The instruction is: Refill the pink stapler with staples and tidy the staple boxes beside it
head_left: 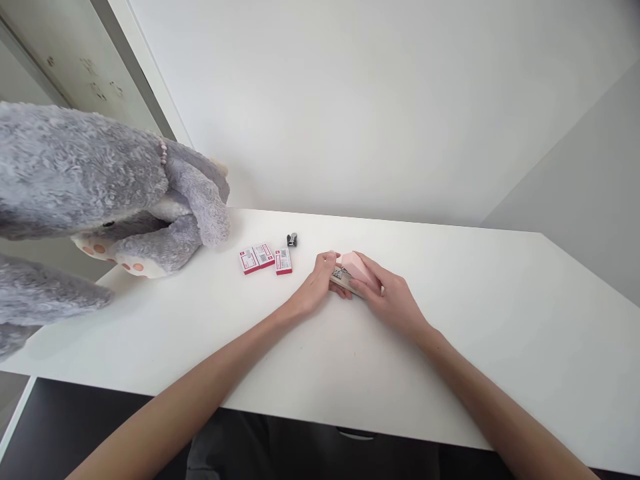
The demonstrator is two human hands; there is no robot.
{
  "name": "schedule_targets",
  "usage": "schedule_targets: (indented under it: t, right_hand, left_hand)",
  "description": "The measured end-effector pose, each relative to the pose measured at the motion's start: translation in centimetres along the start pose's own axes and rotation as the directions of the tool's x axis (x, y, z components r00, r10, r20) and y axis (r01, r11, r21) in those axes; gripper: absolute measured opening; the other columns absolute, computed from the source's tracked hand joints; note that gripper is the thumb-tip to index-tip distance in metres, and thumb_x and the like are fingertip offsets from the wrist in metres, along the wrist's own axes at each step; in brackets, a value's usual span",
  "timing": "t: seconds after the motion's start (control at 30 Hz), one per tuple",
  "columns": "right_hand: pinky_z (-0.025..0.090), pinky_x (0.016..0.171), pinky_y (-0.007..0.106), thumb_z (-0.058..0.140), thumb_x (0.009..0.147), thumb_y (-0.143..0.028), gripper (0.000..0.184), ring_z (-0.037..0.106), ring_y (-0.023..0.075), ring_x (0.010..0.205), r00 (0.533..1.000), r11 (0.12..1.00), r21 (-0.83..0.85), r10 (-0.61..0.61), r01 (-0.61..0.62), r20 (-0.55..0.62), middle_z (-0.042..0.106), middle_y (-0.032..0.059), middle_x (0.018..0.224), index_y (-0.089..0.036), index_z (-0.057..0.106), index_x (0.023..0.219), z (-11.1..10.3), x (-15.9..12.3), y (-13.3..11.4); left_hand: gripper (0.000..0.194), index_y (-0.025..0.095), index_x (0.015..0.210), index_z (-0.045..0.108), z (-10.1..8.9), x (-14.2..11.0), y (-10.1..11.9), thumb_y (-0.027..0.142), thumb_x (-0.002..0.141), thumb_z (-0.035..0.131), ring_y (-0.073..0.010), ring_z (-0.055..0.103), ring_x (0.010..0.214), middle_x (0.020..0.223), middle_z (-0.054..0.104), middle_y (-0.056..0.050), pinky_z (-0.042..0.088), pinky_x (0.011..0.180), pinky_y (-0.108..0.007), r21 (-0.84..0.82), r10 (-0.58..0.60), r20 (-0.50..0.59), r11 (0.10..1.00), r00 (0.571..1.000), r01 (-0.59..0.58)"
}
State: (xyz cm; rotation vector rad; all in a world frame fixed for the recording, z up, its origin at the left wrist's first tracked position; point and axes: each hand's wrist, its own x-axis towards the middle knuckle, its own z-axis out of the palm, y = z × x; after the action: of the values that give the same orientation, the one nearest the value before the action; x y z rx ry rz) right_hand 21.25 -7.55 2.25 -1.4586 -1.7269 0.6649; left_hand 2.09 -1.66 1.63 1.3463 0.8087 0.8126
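Left hand [316, 283] and right hand [393, 293] clamp a pink object [359, 268]; boxes [249, 260] bear unreadable print.

Soft, fluffy and a bit curly on the big grey toy [75, 173], like fake fur. Smooth and round on the beads [163, 152]. Flat, smooth and not very shiny on the white table [450, 373]. Smooth and dull on the wall [350, 100], too. Like thin card on the red and white boxes [283, 261]. Smooth and dull on the pink block [361, 269], like plastic. Smooth on the flat piece [345, 280] below. Soft, dark cloth on the clothes [230, 443].
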Motion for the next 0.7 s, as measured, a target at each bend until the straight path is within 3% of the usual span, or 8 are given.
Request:
schedule_targets:
  t: [0.13, 0.23, 0.3, 0.37, 0.5, 0.6, 0.7]
  right_hand:
    - [0.055, 0.076, 0.036, 0.054, 0.1, -0.057, 0.049, 0.069, 0.0235, 0.086, 0.997, 0.998, -0.036, 0.044, -0.047, -0.07, 0.078, 0.0035, 0.112, -0.031, 0.062, 0.141, 0.3, 0.0, 0.5]
    - [0.055, 0.076, 0.037, 0.056, 0.099, -0.058, 0.048, 0.07, 0.0245, 0.088, 0.99, 0.995, -0.054, 0.073, -0.08, -0.123, 0.078, 0.0042, 0.113, -0.031, 0.063, 0.138, 0.5, 0.0, 1.0]
    - [0.055, 0.078, 0.038, 0.056, 0.099, -0.058, 0.047, 0.071, 0.0253, 0.091, 0.984, 0.994, -0.051, 0.088, -0.097, -0.154, 0.078, 0.0045, 0.115, -0.031, 0.063, 0.137, 0.5, 0.0, 1.2]
    - [0.055, 0.08, 0.039, 0.057, 0.099, -0.058, 0.047, 0.071, 0.0262, 0.094, 0.978, 0.992, -0.047, 0.106, -0.116, -0.179, 0.078, 0.005, 0.117, -0.031, 0.063, 0.137, 0.5, 0.0, 1.3]
    - [0.055, 0.082, 0.04, 0.056, 0.099, -0.059, 0.047, 0.071, 0.0276, 0.097, 0.966, 0.986, -0.044, 0.146, -0.159, -0.212, 0.077, 0.0057, 0.12, -0.031, 0.063, 0.136, 0.3, 0.1, 1.3]
    - [0.055, 0.083, 0.041, 0.056, 0.099, -0.058, 0.048, 0.071, 0.0281, 0.097, 0.964, 0.986, -0.046, 0.146, -0.16, -0.223, 0.077, 0.0063, 0.121, -0.03, 0.063, 0.136, 0.3, 0.1, 1.4]
    - [0.055, 0.086, 0.043, 0.056, 0.099, -0.057, 0.048, 0.071, 0.0293, 0.103, 0.964, 0.989, -0.027, 0.138, -0.148, -0.229, 0.075, 0.007, 0.126, -0.03, 0.062, 0.138, 0.4, 0.2, 1.5]
  left_hand:
    - [0.066, 0.02, 0.136, 0.032, 0.2, 0.2, 0.2, 0.076, 0.101, 0.037, -0.0229, 0.075, 0.082, 0.09, 0.073, -0.006, 0.058, 0.088, -0.044, 0.009, -0.04, -0.011, 0.999, 0.999, 0.041]
    - [0.054, 0.022, 0.135, 0.035, 0.2, 0.0, 0.4, 0.067, 0.105, 0.04, -0.0197, 0.074, 0.086, 0.111, 0.071, -0.01, 0.057, 0.092, -0.042, 0.1, -0.009, -0.073, 0.995, 0.997, 0.016]
    - [0.046, 0.023, 0.133, 0.041, 0.1, -0.2, 0.5, 0.061, 0.107, 0.04, -0.0196, 0.073, 0.093, 0.126, 0.066, -0.012, 0.057, 0.094, -0.042, 0.243, 0.06, -0.138, 0.97, 0.989, -0.025]
    - [0.037, 0.023, 0.13, 0.047, -0.1, -0.3, 0.3, 0.053, 0.108, 0.041, -0.0224, 0.07, 0.109, 0.133, 0.064, -0.012, 0.054, 0.1, -0.044, 0.449, 0.189, -0.195, 0.89, 0.962, -0.083]
    - [0.028, 0.024, 0.128, 0.05, -0.6, -0.2, -0.2, 0.031, 0.101, 0.053, -0.0303, 0.046, 0.146, 0.15, 0.051, -0.014, 0.038, 0.121, -0.054, 0.804, 0.5, -0.192, 0.573, 0.845, -0.156]
    - [0.043, 0.023, 0.135, 0.046, -1.1, -0.1, -0.8, 0.026, 0.094, 0.06, -0.0363, 0.026, 0.158, 0.163, 0.035, -0.018, 0.029, 0.126, -0.062, 0.899, 0.546, -0.197, 0.431, 0.815, -0.072]
    - [0.056, 0.021, 0.143, 0.039, -1.4, 0.0, -1.5, 0.026, 0.092, 0.062, -0.0415, 0.011, 0.163, 0.17, 0.022, -0.022, 0.02, 0.128, -0.069, 0.931, 0.507, -0.191, 0.365, 0.841, -0.009]
